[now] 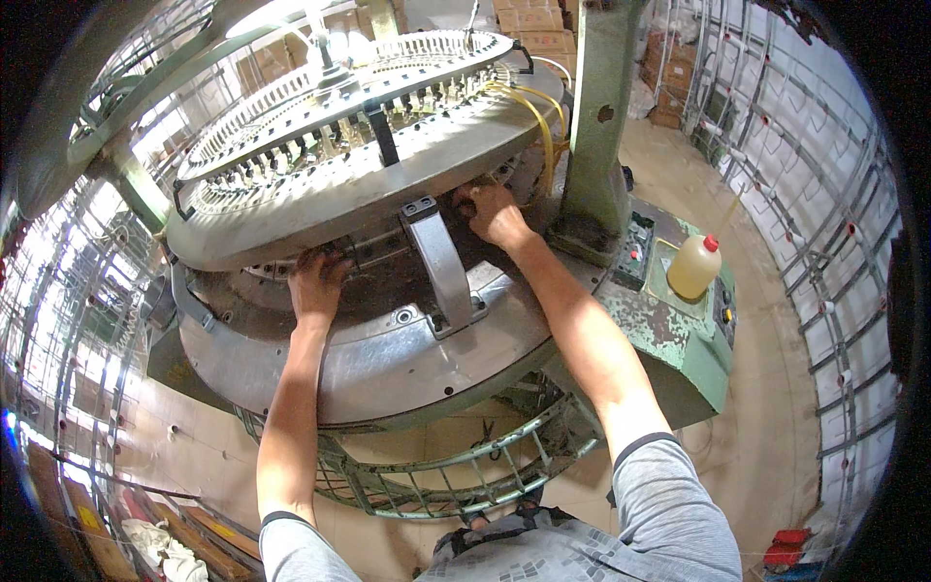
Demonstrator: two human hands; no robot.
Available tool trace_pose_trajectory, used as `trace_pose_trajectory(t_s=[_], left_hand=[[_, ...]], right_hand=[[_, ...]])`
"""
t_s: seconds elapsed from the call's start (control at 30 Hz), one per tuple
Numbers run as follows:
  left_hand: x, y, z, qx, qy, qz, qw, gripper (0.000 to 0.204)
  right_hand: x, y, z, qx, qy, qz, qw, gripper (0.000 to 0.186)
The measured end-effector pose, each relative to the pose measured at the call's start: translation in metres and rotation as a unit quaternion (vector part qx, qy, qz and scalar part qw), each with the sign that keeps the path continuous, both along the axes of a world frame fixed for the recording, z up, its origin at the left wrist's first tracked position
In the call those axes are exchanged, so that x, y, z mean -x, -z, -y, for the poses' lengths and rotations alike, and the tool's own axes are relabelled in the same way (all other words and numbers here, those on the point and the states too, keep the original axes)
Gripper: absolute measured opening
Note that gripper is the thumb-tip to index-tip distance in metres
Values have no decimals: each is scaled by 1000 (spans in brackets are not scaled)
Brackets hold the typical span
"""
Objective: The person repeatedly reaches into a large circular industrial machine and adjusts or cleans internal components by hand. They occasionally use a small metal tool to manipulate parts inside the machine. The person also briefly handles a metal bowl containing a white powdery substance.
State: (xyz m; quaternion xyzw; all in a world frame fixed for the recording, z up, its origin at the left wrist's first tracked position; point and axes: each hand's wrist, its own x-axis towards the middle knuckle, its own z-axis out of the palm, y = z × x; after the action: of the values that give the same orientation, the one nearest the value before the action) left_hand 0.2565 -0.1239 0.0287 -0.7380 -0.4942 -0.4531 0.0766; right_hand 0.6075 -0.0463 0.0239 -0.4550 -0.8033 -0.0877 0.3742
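Both arms reach into the gap under the wide metal ring [291, 231] of a large circular knitting machine. My left hand [318, 283] is at the gap's left part, its fingers curled in against the dark inner band. My right hand [495, 215] is farther right, past the silver bracket [438, 267], with its fingers bent closed under the ring. Shadow and the ring hide the fingertips of both hands, so what they hold cannot be made out. Below them curves the machine's polished metal bed [388, 373]. Above is a upper ring of yarn feeders [330, 136].
A green post [596, 126] rises to the right. A plastic bottle [694, 267] with yellowish liquid and a red cap stands on the chipped green control box [669, 330]. Scissors [493, 441] show beyond the green railing [456, 490]. Wire racks [834, 252] line the right side; cartons [538, 29] are behind.
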Motion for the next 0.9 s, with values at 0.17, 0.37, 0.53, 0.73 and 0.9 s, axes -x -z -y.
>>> trace_pose_trajectory(t_s=[0.17, 0.37, 0.53, 0.73, 0.9], left_hand=[[-1, -2, 0, -59, 50, -14, 997, 23], [2, 0, -1, -20, 13, -7, 1000, 20], [5, 3, -4, -12, 27, 3, 1000, 18], [3, 4, -6, -75, 34, -18, 996, 20], [2, 1, -1, 10, 7, -3, 1000, 17]], right_hand=[[1, 1, 1, 15, 30, -33, 999, 29], [-3, 5, -4, 7, 5, 8, 1000, 38], [-1, 9, -8, -30, 0, -32, 999, 31], [-4, 11, -8, 22, 16, -43, 999, 34], [-3, 5, -5, 63, -33, -95, 993, 35]])
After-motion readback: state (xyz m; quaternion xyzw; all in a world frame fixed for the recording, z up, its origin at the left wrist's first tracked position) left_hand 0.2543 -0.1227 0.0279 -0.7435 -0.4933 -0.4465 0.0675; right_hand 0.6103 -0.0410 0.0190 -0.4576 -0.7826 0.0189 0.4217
